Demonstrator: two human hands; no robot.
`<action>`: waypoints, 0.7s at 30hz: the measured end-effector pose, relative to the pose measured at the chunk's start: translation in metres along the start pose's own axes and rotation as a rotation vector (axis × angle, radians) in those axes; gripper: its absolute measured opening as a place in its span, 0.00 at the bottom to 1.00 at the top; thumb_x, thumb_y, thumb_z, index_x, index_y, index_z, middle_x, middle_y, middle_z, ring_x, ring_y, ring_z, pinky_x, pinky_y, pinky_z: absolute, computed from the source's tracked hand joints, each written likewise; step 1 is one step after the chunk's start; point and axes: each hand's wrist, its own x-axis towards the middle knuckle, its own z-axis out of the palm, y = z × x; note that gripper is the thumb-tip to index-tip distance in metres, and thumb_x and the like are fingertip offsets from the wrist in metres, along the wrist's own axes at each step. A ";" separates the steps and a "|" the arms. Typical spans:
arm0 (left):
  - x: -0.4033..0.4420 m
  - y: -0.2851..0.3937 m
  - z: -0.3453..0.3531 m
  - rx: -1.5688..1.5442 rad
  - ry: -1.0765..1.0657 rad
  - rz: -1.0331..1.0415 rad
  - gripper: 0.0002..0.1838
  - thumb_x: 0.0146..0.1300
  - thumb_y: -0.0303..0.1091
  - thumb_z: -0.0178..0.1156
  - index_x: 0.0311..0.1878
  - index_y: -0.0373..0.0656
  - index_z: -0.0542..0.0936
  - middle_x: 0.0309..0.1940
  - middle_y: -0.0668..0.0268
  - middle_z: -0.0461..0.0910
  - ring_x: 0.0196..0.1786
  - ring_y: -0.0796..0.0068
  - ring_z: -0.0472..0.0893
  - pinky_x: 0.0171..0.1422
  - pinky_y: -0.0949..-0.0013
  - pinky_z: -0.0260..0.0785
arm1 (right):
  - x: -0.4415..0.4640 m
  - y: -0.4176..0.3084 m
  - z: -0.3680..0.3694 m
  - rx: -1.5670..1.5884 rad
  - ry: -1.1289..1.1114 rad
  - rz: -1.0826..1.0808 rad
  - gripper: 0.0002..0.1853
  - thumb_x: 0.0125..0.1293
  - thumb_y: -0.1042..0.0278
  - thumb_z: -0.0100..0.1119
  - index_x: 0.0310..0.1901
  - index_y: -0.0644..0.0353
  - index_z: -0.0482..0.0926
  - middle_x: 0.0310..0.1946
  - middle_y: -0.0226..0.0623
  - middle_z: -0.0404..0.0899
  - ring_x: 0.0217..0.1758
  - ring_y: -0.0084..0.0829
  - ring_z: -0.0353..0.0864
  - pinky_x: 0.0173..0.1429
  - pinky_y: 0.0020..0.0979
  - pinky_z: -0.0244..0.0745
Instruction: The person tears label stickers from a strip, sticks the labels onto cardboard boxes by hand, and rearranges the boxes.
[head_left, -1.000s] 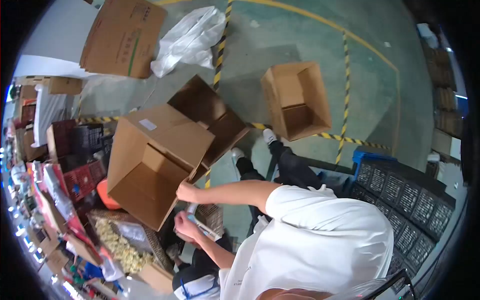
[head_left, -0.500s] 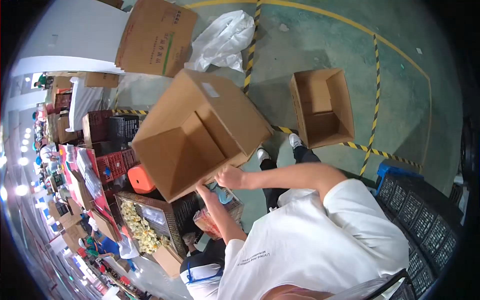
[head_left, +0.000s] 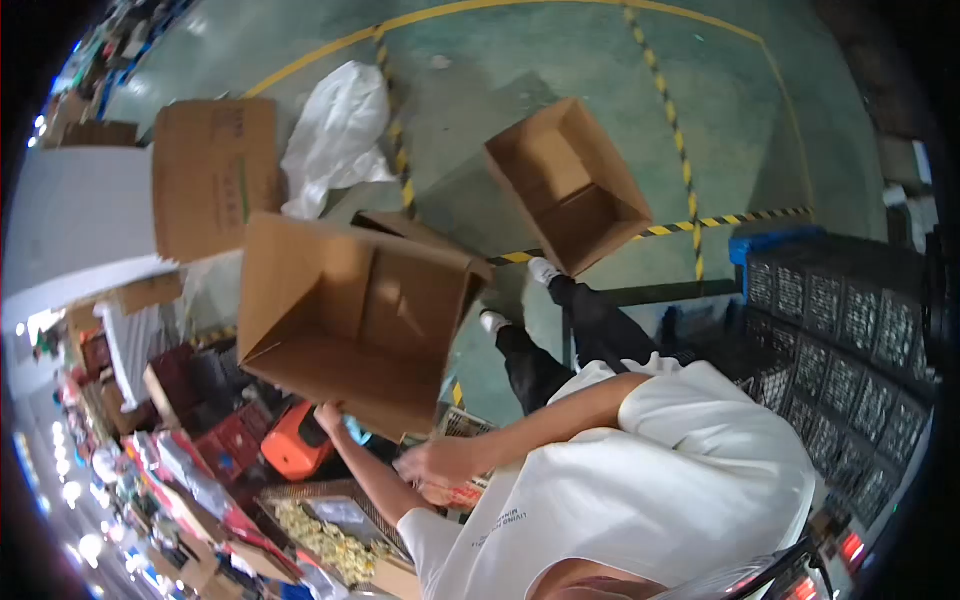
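Observation:
A large open cardboard box (head_left: 345,330) is tilted in front of me, its inside facing up. My left hand (head_left: 330,418) is closed on its lower edge. Below the box's lower right corner, my right hand (head_left: 435,465) is apart from it, fingers loosely spread and slightly blurred. Beneath my hands, a crate (head_left: 465,424) and a red-and-white item are partly hidden. Another cardboard box (head_left: 425,232) shows behind the large one, mostly covered.
An open box (head_left: 570,185) stands on the floor by my feet. Flat cardboard (head_left: 215,180) and white plastic (head_left: 340,135) lie farther off. Black crates (head_left: 835,320) are stacked at right. An orange stool (head_left: 298,445) and a tray of yellowish pieces (head_left: 335,540) are at lower left.
The large box has turned, its opening facing me more. My right hand has come off its edge and moved down; my left hand has shifted left along the edge. The view has swung.

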 end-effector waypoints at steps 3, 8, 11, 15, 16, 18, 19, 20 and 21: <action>0.017 -0.014 0.002 -0.296 0.090 -0.272 0.12 0.43 0.26 0.60 0.32 0.28 0.82 0.29 0.58 0.84 0.31 0.69 0.81 0.40 0.65 0.73 | -0.065 -0.005 -0.088 0.173 0.058 0.161 0.12 0.57 0.75 0.52 0.43 0.58 0.78 0.40 0.41 0.79 0.43 0.41 0.80 0.45 0.37 0.75; -0.022 0.056 -0.016 0.340 0.124 -0.209 0.29 0.58 0.55 0.58 0.34 0.29 0.81 0.28 0.50 0.82 0.32 0.56 0.82 0.38 0.59 0.71 | -0.256 0.123 -0.208 -0.623 0.153 1.255 0.11 0.51 0.70 0.54 0.36 0.59 0.83 0.34 0.49 0.81 0.38 0.49 0.80 0.44 0.43 0.75; -0.040 0.044 -0.037 0.579 0.202 -0.328 0.36 0.59 0.66 0.48 0.35 0.36 0.82 0.30 0.49 0.81 0.33 0.46 0.79 0.39 0.48 0.68 | -0.339 0.137 -0.259 -0.647 0.079 1.600 0.11 0.46 0.69 0.56 0.32 0.61 0.83 0.31 0.53 0.80 0.39 0.52 0.79 0.45 0.48 0.74; -0.129 0.100 -0.053 0.824 0.322 -0.243 0.27 0.58 0.53 0.52 0.36 0.33 0.81 0.31 0.46 0.80 0.37 0.43 0.79 0.41 0.45 0.68 | -0.400 0.163 -0.277 -0.556 0.205 1.763 0.12 0.49 0.64 0.58 0.30 0.63 0.83 0.31 0.54 0.80 0.40 0.53 0.79 0.47 0.49 0.74; -0.159 0.143 -0.045 0.826 0.251 -0.337 0.26 0.57 0.50 0.52 0.35 0.30 0.79 0.30 0.45 0.80 0.35 0.43 0.79 0.40 0.46 0.70 | -0.412 0.187 -0.279 -0.529 0.172 1.812 0.16 0.49 0.59 0.60 0.35 0.63 0.82 0.37 0.54 0.80 0.45 0.52 0.78 0.51 0.46 0.73; -0.203 0.062 -0.057 0.896 0.211 -0.241 0.24 0.55 0.49 0.54 0.29 0.31 0.79 0.28 0.43 0.79 0.31 0.44 0.80 0.36 0.47 0.71 | -0.413 0.232 -0.277 -0.605 0.207 1.648 0.24 0.50 0.54 0.62 0.46 0.62 0.78 0.45 0.53 0.78 0.51 0.50 0.76 0.56 0.44 0.71; -0.235 0.115 -0.036 0.830 0.102 -0.453 0.21 0.54 0.46 0.54 0.26 0.33 0.80 0.25 0.46 0.80 0.30 0.50 0.81 0.34 0.51 0.72 | -0.385 0.240 -0.287 -0.463 0.200 1.601 0.35 0.50 0.51 0.64 0.56 0.64 0.69 0.51 0.51 0.75 0.55 0.49 0.73 0.59 0.44 0.68; -0.267 0.060 -0.042 0.854 0.074 -0.411 0.18 0.52 0.43 0.56 0.25 0.34 0.80 0.21 0.50 0.80 0.28 0.55 0.82 0.34 0.56 0.73 | -0.380 0.271 -0.276 -0.502 0.251 1.562 0.38 0.50 0.50 0.65 0.58 0.66 0.66 0.52 0.53 0.74 0.55 0.50 0.73 0.59 0.45 0.68; -0.304 0.083 -0.015 1.192 0.116 -0.506 0.16 0.49 0.42 0.57 0.25 0.36 0.82 0.21 0.53 0.80 0.27 0.57 0.81 0.36 0.58 0.72 | -0.372 0.303 -0.267 -0.541 0.300 1.517 0.41 0.49 0.50 0.66 0.60 0.67 0.62 0.52 0.54 0.74 0.56 0.52 0.72 0.59 0.46 0.67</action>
